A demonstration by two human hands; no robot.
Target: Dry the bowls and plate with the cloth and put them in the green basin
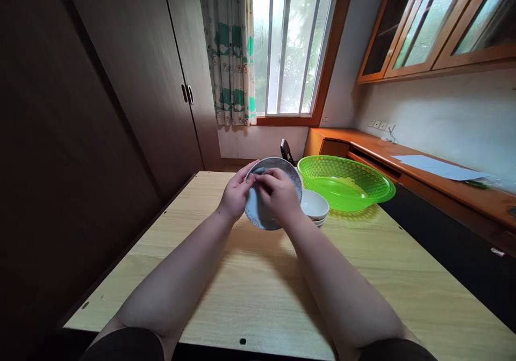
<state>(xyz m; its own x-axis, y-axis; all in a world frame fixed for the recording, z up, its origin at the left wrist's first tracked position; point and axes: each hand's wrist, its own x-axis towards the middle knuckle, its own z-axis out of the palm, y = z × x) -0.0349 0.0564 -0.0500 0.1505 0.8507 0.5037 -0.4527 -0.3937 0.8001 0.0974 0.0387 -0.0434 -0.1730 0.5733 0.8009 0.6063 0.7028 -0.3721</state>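
A round plate with a blue pattern near its rim is held up, tilted, above the table. My left hand grips its left edge, with the thumb on the front face and the fingers behind. My right hand is in front of the plate, its fingers pinched together at the upper part of the face. A small dark grey piece shows at those fingertips; its kind is too unclear to tell. Just right of my right hand stands a stack of white bowls, partly hidden by the hand and plate.
A bright green plastic basin stands at the table's far right corner. The light wooden table spreads beneath my arms. A dark wardrobe rises at the left. Along the right wall runs an orange-brown desk with white sheets on it.
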